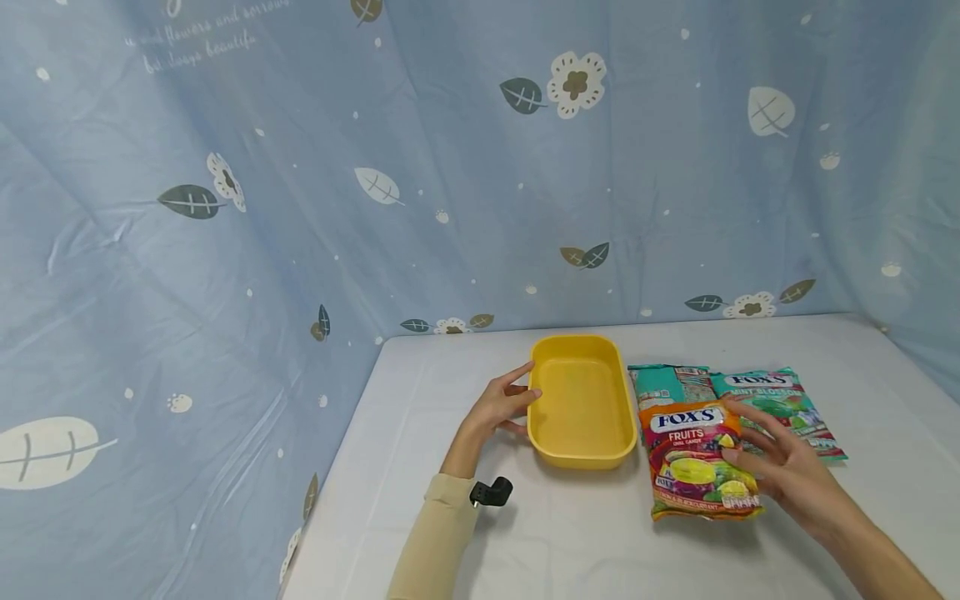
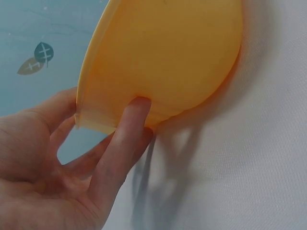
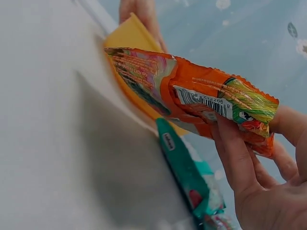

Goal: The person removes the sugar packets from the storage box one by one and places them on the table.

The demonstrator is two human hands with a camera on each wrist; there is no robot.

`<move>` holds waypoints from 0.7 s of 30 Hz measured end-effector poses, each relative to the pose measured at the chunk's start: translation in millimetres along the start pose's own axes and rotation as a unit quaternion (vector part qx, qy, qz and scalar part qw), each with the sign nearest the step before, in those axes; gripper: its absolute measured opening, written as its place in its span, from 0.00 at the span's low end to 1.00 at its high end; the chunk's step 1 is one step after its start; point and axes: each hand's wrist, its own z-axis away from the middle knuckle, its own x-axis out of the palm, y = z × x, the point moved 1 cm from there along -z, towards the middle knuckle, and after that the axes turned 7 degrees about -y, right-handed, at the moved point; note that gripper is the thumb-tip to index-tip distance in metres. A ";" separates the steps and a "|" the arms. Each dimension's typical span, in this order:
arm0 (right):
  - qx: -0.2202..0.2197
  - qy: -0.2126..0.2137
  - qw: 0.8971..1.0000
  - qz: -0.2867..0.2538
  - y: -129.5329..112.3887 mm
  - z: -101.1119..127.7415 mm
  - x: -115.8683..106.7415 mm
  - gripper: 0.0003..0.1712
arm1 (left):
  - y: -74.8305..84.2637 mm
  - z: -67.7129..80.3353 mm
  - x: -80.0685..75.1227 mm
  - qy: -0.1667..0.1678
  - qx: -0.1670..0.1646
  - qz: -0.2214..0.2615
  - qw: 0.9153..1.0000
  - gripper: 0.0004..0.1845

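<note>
A yellow oblong tray (image 1: 581, 400) stands empty on the white table. My left hand (image 1: 504, 404) rests against the tray's left side with fairly straight fingers; in the left wrist view one finger of that left hand (image 2: 117, 148) presses the outer wall of the tray (image 2: 168, 52) just under the rim. My right hand (image 1: 772, 462) grips an orange Fox's Fruits candy bag (image 1: 693, 458) at its right edge. In the right wrist view the orange bag (image 3: 201, 96) is raised off the table, pinched between the thumb and fingers of my right hand (image 3: 249, 177).
Two teal candy bags (image 1: 667, 383) (image 1: 780, 404) lie flat behind the orange one, right of the tray. A blue flowered curtain (image 1: 375, 167) hangs behind and to the left of the table. The table's left edge (image 1: 337, 467) runs close to my left forearm.
</note>
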 end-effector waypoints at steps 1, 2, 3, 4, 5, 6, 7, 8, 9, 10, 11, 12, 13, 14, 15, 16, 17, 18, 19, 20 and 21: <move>0.005 0.000 1.000 0.004 2.2 0.4 0.6 0.41 | 0.0 -0.1 0.0 0.000 0.000 0.000 1.000 0.35; 0.008 0.001 1.000 0.007 4.3 0.5 1.0 0.41 | 0.0 -0.3 0.0 0.000 0.000 0.001 1.000 0.34; 0.011 0.000 1.000 0.006 6.4 0.8 1.4 0.41 | -0.2 -0.5 0.0 0.000 0.001 0.000 1.000 0.34; 0.011 0.000 1.000 0.004 8.3 1.0 1.7 0.41 | -0.7 -0.9 -0.2 0.001 0.001 0.000 1.000 0.34; 0.012 -0.002 1.000 0.000 10.1 1.2 1.7 0.41 | -1.1 -1.3 -0.3 0.001 0.002 0.000 1.000 0.34; 0.012 -0.004 1.000 -0.002 11.8 1.7 1.7 0.41 | -1.5 -1.6 -0.5 0.000 0.002 0.000 1.000 0.34; 0.013 -0.007 1.000 -0.006 13.3 2.0 1.5 0.41 | -1.7 -1.6 -0.6 0.000 0.001 0.000 1.000 0.34; 0.013 -0.008 1.000 -0.008 14.8 2.4 1.4 0.41 | -2.0 -1.7 -0.8 0.000 0.002 -0.002 1.000 0.34; 0.015 -0.009 1.000 -0.011 16.3 2.8 1.0 0.41 | -2.2 -1.6 -0.9 0.000 0.002 -0.003 1.000 0.34; 0.016 -0.010 1.000 -0.009 17.5 3.1 0.7 0.41 | -2.3 -1.5 -0.9 -0.001 0.002 -0.003 1.000 0.34; 0.019 -0.010 1.000 -0.011 18.8 3.3 0.2 0.40 | -2.4 -1.4 -1.0 -0.001 0.003 -0.004 1.000 0.34; 0.021 -0.009 1.000 -0.012 19.9 3.3 -0.1 0.40 | -2.2 -1.0 -0.9 -0.001 0.004 -0.005 1.000 0.34; 0.025 -0.010 1.000 -0.014 20.9 3.2 -0.4 0.40 | -2.0 -0.9 -0.8 -0.001 0.005 -0.005 1.000 0.34; 0.028 -0.009 0.999 -0.015 21.9 3.1 -0.6 0.40 | -1.7 -0.7 -0.7 -0.001 0.005 -0.006 1.000 0.34; 0.031 -0.011 0.999 -0.017 22.7 3.0 -0.8 0.41 | -1.3 -0.4 -0.5 -0.001 0.005 -0.006 1.000 0.34; 0.034 -0.013 0.999 -0.020 23.5 2.9 -0.8 0.41 | -0.9 -0.1 -0.4 0.000 0.006 -0.007 1.000 0.34; 0.037 -0.014 0.999 -0.020 24.3 2.8 -0.9 0.41 | -0.8 0.0 -0.2 0.000 0.005 -0.007 1.000 0.34; 0.040 -0.015 0.999 -0.020 25.0 2.7 -0.9 0.41 | -0.3 0.3 -0.1 0.000 0.005 -0.007 1.000 0.34; 0.044 -0.016 0.999 -0.017 25.8 2.6 -0.9 0.42 | 0.0 0.3 0.0 0.000 0.004 -0.007 1.000 0.34; 0.046 -0.016 0.999 -0.014 26.7 2.5 -0.8 0.42 | 0.3 0.5 0.1 0.000 0.003 -0.008 1.000 0.35; 0.049 -0.016 0.999 -0.010 27.6 2.4 -0.9 0.42 | 0.3 0.4 0.1 0.001 0.003 -0.007 1.000 0.35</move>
